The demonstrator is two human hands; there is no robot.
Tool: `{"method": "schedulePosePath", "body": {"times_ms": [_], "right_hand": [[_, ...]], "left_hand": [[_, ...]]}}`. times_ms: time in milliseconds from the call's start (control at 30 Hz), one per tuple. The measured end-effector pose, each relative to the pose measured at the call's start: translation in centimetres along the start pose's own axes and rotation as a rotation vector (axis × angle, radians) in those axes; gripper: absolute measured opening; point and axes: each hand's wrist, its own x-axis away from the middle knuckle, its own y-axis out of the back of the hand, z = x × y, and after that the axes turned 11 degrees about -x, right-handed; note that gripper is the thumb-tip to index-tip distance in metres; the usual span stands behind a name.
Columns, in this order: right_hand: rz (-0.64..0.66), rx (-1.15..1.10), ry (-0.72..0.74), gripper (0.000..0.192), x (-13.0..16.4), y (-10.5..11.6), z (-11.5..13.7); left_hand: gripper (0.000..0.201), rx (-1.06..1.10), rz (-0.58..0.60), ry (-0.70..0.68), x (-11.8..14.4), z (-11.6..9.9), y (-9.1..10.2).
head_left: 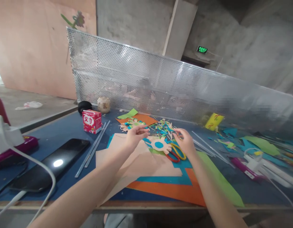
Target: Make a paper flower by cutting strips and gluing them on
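My left hand (pixel 134 135) hovers over the beige paper sheet (pixel 137 161), fingers loosely curled and pointing right, nothing visibly in it. My right hand (pixel 185 142) reaches toward a pile of paper scraps (pixel 164 126), fingertips pinched together; whether they hold a scrap I cannot tell. Between the hands lies a beige paper flower with a blue centre (pixel 159 145). Scissors with red and yellow handles (pixel 176 153) lie just under my right hand. Orange (pixel 170 190), blue and green (pixel 217 177) sheets lie underneath.
A black phone (pixel 53 163) with a white cable, a red carton (pixel 91 121) and clear plastic sticks (pixel 94 147) lie at left. A perforated metal screen (pixel 146 82) walls off the far edge; people sit behind it. A yellow box (pixel 214 121) and a magenta tool (pixel 243 167) sit at right.
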Motion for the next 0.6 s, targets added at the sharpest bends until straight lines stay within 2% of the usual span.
{"method": "schedulePosePath", "body": {"times_ms": [200, 300, 367, 467, 533, 600], "right_hand": [[0.125, -0.088, -0.024, 0.02, 1.0, -1.4, 3.3], [0.178, -0.19, -0.103, 0.02, 1.7, -2.5, 5.2], [0.215, -0.269, -0.181, 0.026, 2.4, -3.3, 6.2], [0.319, -0.488, -0.363, 0.034, 3.8, -3.7, 7.0], [0.37, -0.695, -0.532, 0.032, 4.8, -3.2, 7.2], [0.387, -0.804, -0.664, 0.029, 5.8, -2.4, 7.2]], "left_hand": [[0.036, -0.013, 0.003, 0.019, 0.2, -0.2, -0.4], [0.035, -0.028, 0.035, 0.028, 0.5, -0.6, -0.6], [0.032, -0.093, 0.093, -0.015, 1.0, -0.8, -0.9], [0.02, -0.335, 0.25, -0.233, 2.2, -1.0, -1.6], [0.014, -0.527, 0.335, -0.426, 3.0, -0.9, -2.2], [0.011, -0.669, 0.401, -0.628, 3.8, -0.7, -2.8]]}}
